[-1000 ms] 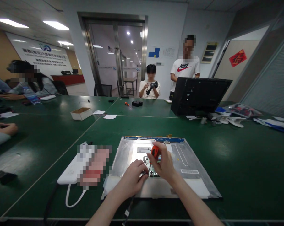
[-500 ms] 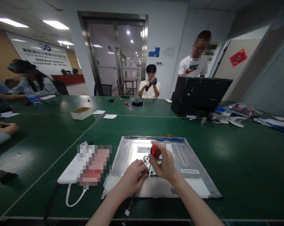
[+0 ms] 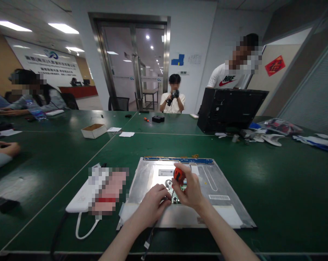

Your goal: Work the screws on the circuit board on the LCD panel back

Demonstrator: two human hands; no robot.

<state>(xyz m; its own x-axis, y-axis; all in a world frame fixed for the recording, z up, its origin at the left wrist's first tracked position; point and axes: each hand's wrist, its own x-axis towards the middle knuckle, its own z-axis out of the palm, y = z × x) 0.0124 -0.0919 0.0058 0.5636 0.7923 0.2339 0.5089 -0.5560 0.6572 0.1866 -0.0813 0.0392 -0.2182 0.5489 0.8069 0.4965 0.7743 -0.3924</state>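
Observation:
A silver display panel (image 3: 224,192) lies flat on the green table, with a blue circuit strip (image 3: 153,159) along its far edge. A small green circuit board (image 3: 177,199) sits near its middle, partly covered by my hands. My right hand (image 3: 189,188) grips a screwdriver (image 3: 178,174) by its red and black handle, upright over the board; its tip is hard to see. My left hand (image 3: 155,203) is closed at the board's left side, fingers pinched beside the screwdriver's shaft. A dark cable (image 3: 151,237) runs from under my left hand over the panel's near edge.
Left of the panel lie a white power bank (image 3: 79,199) and a phone joined by a white cable (image 3: 78,226). Farther off stand an open white box (image 3: 93,131) and a black monitor casing (image 3: 232,108). Several other people are around the table; a co-worker's hand (image 3: 6,148) rests far left.
The screwdriver handle has turned slightly in my right hand; both hands stay in place. The person behind the monitor casing leans farther right.

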